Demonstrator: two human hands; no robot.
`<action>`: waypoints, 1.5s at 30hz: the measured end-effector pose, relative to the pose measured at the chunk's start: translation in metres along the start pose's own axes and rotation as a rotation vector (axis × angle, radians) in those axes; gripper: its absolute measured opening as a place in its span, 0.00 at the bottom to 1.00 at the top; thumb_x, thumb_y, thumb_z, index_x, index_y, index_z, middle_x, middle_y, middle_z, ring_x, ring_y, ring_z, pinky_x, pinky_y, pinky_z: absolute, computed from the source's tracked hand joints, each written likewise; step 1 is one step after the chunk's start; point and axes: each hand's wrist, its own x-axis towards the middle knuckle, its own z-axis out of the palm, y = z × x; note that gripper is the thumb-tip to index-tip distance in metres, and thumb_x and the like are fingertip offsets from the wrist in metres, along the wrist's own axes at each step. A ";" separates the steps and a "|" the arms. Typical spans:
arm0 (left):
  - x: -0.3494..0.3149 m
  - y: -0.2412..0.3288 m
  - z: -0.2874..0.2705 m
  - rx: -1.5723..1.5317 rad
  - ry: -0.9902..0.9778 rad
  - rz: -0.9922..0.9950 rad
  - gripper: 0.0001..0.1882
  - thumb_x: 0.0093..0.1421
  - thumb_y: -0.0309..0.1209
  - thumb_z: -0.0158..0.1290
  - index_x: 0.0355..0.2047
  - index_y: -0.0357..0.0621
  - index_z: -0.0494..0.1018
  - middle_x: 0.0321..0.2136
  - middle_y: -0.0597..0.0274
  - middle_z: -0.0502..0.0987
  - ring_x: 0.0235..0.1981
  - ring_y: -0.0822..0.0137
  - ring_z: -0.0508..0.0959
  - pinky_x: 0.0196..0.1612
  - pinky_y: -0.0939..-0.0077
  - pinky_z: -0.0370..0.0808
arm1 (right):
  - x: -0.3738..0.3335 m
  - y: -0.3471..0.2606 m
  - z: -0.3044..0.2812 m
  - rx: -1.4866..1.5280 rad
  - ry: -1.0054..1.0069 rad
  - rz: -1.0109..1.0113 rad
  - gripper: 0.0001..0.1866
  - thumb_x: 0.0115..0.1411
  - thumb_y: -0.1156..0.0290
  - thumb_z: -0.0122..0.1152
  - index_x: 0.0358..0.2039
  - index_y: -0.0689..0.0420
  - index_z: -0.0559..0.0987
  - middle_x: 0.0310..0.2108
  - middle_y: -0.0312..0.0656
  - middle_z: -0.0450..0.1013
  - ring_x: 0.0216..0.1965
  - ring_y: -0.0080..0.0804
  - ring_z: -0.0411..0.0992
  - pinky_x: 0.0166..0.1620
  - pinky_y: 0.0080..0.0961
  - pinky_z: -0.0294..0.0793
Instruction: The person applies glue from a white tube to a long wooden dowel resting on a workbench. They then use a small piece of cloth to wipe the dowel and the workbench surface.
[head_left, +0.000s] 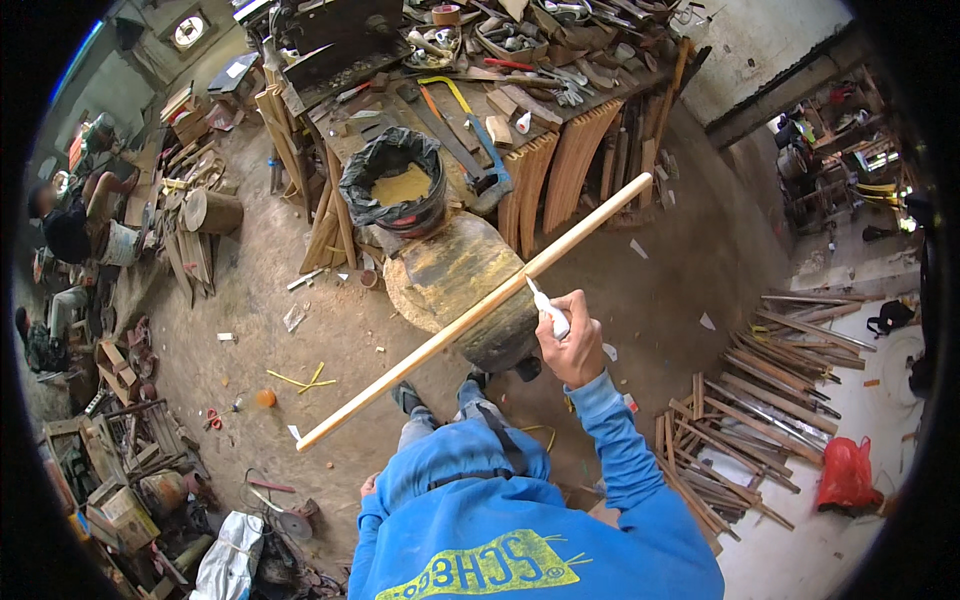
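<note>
A long, pale wooden rod [430,366] lies slantwise across a round wooden stump [440,268], both ends jutting past it. My right hand [572,343] is wrapped round a white squeeze bottle [549,311], just right of the stump. The bottle's pointed nozzle is at the rod, near the stump's right side; whether it touches cannot be told. My left hand [370,484] hangs low beside my body, mostly behind the blue sleeve, its fingers hardly visible. Behind the stump stands a bucket [398,190] lined with a black plastic bag, holding yellowish powder.
A bench with a yellow-framed hacksaw [455,95], a hammer [490,183] and many tools stands ahead. Several wooden sticks [770,400] lie at the right by a red plastic bag [846,472]. Scrap wood is piled at the left, where another person [70,225] sits.
</note>
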 end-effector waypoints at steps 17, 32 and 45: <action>0.007 0.012 0.022 0.064 -0.021 0.009 0.17 0.64 0.35 0.52 0.49 0.39 0.76 0.40 0.57 0.82 0.43 0.70 0.78 0.49 0.74 0.75 | 0.051 0.040 -0.039 -0.078 0.074 0.064 0.12 0.57 0.72 0.58 0.38 0.59 0.67 0.26 0.56 0.75 0.30 0.59 0.77 0.30 0.46 0.75; 0.006 0.035 0.059 0.090 -0.009 -0.014 0.17 0.64 0.36 0.51 0.49 0.39 0.76 0.40 0.57 0.82 0.42 0.70 0.78 0.49 0.74 0.75 | 0.100 0.073 -0.075 -0.173 0.162 0.075 0.11 0.56 0.72 0.58 0.37 0.58 0.67 0.28 0.56 0.76 0.32 0.57 0.78 0.31 0.45 0.76; 0.009 0.040 0.083 0.099 0.027 -0.048 0.17 0.64 0.37 0.51 0.48 0.40 0.76 0.39 0.57 0.82 0.42 0.70 0.79 0.48 0.74 0.75 | 0.135 0.105 -0.101 -0.165 0.221 0.068 0.11 0.57 0.74 0.58 0.37 0.58 0.66 0.27 0.54 0.74 0.31 0.56 0.77 0.31 0.44 0.74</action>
